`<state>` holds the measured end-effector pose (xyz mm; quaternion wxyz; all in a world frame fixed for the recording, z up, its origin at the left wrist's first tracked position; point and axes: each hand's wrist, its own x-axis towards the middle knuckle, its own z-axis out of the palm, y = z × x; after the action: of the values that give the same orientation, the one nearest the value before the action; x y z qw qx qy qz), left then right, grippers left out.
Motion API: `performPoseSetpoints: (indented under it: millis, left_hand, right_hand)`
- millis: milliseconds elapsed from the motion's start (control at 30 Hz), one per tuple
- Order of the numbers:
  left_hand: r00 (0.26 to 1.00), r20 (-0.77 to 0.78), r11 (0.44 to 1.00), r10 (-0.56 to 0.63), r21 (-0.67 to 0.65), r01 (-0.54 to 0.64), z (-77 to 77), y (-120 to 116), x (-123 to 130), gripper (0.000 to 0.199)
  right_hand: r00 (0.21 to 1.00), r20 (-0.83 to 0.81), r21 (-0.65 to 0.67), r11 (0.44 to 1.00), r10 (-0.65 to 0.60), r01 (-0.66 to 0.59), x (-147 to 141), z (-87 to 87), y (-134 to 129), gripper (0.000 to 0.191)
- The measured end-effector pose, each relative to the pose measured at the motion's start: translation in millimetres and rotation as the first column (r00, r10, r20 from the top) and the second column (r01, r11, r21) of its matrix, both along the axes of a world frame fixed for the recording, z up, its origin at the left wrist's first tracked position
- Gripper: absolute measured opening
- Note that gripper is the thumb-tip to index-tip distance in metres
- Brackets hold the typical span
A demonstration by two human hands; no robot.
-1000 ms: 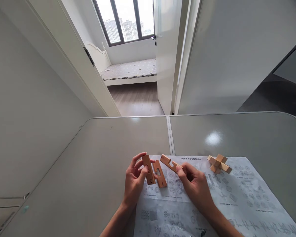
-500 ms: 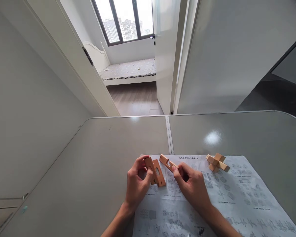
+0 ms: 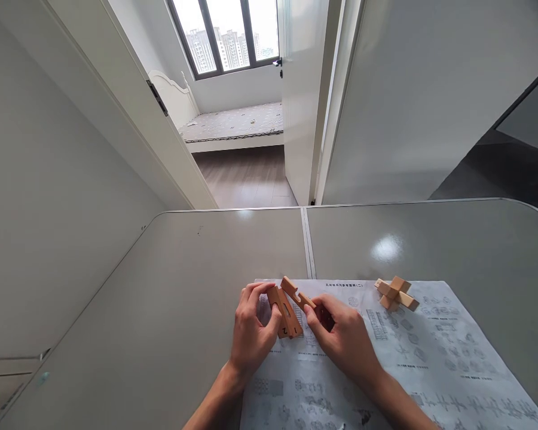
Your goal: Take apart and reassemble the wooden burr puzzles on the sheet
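Note:
My left hand point(image 3: 253, 331) is closed on a wooden puzzle piece marked 2 point(image 3: 283, 325), thumb on its near face and fingers over its top end. Against its right side leans a second wooden piece marked 1 point(image 3: 295, 324), which has a long slot; whether my fingers also touch it is hidden. My right hand point(image 3: 345, 337) pinches the lower right end of a notched wooden stick point(image 3: 289, 286). The stick slants up to the left, and its far end is just above the top of the two pieces.
Beneath my hands lies a printed diagram sheet point(image 3: 434, 352) on a grey table point(image 3: 197, 286). An assembled wooden cross puzzle point(image 3: 397, 294) rests at the sheet's far right. Behind the table are a white door point(image 3: 301, 101) standing open and a bed point(image 3: 237, 122).
The notched stick in my right hand has moved left, closer to the two pieces. The piece marked 2 has shifted right and now covers more of the piece marked 1.

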<state>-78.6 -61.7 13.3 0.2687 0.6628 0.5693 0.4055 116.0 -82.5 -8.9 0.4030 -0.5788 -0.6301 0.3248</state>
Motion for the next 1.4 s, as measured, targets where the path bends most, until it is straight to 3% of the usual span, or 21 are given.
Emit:
performPoseSetpoints:
  millis: [467, 1400]
  left_hand:
    - [0.983, -0.179, 0.996, -0.038, 0.073, 0.052, -8.9, 1.3, -2.3, 0.036]
    - [0.983, -0.158, 0.988, -0.094, 0.105, 0.111, -9.7, 1.9, -4.8, 0.047]
  right_hand:
    - [0.995, 0.098, 0.051, 0.999, 0.010, -0.015, -1.1, -0.2, 0.5, 0.030]
    - [0.991, 0.132, 0.082, 0.996, 0.030, -0.041, -2.2, 1.6, 0.8, 0.025]
